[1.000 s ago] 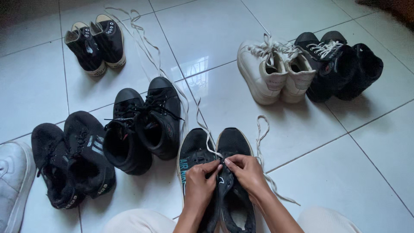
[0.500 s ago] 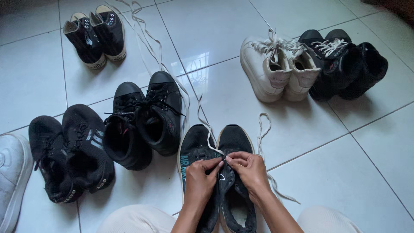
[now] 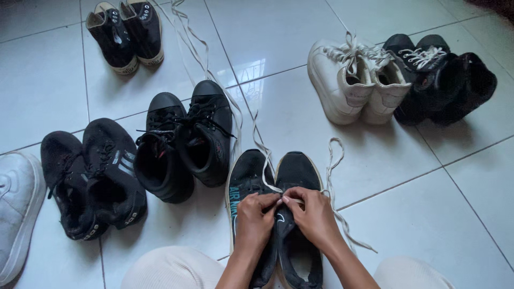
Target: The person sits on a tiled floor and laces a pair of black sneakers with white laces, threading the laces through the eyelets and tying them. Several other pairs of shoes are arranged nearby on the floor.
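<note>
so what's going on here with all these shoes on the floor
A person sits on the white tiled floor with both hands on a pair of black sneakers between their knees. The left hand and right hand meet over the right shoe, pinching a loose white shoelace at its eyelets. Around them stand more pairs: black high-tops, black trainers, white sneakers and others.
</note>
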